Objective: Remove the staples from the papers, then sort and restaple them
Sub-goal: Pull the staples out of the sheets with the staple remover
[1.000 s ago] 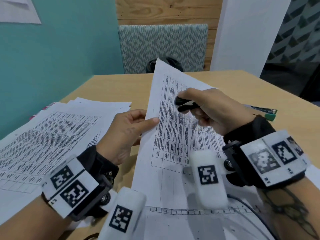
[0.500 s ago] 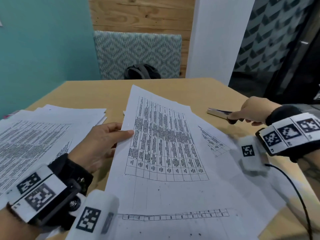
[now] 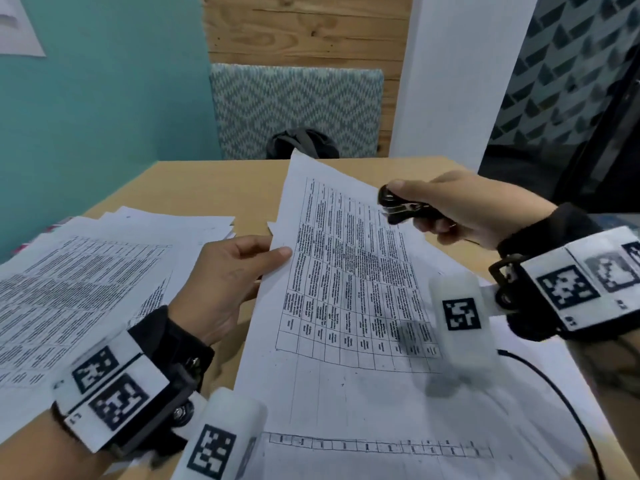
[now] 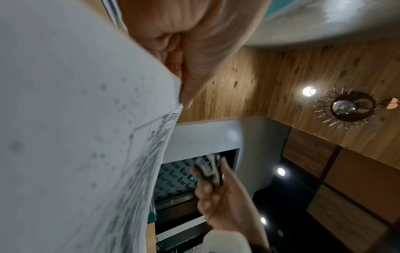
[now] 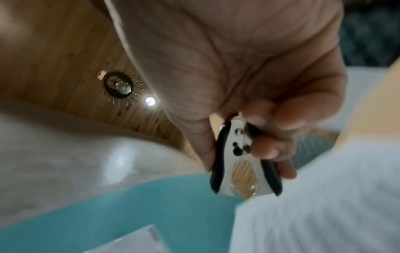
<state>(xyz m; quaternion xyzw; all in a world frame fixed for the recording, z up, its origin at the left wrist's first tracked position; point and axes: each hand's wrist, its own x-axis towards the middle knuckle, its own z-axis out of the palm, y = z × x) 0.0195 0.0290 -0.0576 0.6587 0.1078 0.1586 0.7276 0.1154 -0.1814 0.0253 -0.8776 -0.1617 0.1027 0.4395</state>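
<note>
Head view, centre: the left hand [image 3: 228,271] pinches the left edge of the printed sheet [image 3: 346,289], thumb on top, lifting it tilted above the desk [image 3: 214,181]. At centre right, the right hand [image 3: 467,209] grips a black staple remover [image 3: 401,207], fingers curled round it, beside the sheet's upper right edge. More papers [image 3: 86,271] lie at left.

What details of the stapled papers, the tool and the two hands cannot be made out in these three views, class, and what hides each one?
- Staple on the held papers: not visible in any view; too small or hidden.
- Printed table text: too small in the head view, blurred in the left wrist view.
- Staple remover tips: blurred in the right wrist view.
- Left hand fingers: under the sheet in the head view.
- Side paper pile: cut off by the left edge.
</note>
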